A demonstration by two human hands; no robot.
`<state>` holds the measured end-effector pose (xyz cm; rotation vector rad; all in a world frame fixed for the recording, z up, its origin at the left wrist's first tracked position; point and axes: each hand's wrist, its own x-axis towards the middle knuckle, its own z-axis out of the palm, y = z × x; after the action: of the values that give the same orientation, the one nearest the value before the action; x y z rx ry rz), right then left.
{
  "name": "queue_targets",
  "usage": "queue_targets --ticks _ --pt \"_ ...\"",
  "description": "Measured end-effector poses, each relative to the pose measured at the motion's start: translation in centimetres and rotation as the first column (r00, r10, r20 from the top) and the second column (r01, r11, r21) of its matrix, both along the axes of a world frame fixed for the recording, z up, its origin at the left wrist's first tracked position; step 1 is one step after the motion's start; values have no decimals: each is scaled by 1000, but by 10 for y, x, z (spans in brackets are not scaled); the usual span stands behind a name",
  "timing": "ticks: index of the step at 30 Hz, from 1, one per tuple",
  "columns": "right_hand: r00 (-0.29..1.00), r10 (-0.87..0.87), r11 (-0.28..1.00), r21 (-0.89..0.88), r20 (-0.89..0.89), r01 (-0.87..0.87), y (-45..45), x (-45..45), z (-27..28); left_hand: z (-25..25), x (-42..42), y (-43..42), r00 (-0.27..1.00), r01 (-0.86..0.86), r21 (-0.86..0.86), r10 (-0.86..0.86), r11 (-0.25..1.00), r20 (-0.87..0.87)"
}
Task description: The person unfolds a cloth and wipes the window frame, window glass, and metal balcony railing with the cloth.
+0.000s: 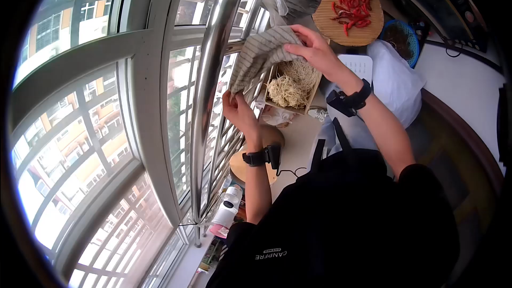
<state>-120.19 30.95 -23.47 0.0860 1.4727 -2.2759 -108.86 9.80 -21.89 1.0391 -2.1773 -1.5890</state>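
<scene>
The cloth (260, 57) hides the far left corner of the box (291, 110) and some of its pale strands (290, 89); whether it touches the rail (212, 69), I cannot tell. It looks grey-brown, dark-striped and rumpled, held up beside the rail. Your left hand (242, 114) has fingers pinching its lower end; your right hand (318, 54), its upper edge.

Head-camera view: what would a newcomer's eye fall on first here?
Probably the bright red chili peppers, spread on a round woven mat at the upper right. Next comes the striped cloth at upper centre, held between the left hand and right hand beside the shiny metal rail. Near it sits a box of pale, tangled strands.
</scene>
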Motion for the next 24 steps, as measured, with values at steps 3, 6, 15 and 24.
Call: queue_targets --ticks 3,6,15,24 --pt "996 -81 993 80 -26 83 -42 -55 -6 -9 -57 4 973 -79 22 81 997 -215" --pt "998 -27 991 -129 -53 20 -94 -76 -14 -32 -83 9 976 -139 -47 129 989 -176" --pt "872 -115 928 261 -476 265 -153 -71 -53 -43 -110 20 900 -201 610 391 766 -195" --pt "972 -126 980 126 -199 152 -145 -67 -46 -50 -108 -1 948 77 592 125 802 -292"
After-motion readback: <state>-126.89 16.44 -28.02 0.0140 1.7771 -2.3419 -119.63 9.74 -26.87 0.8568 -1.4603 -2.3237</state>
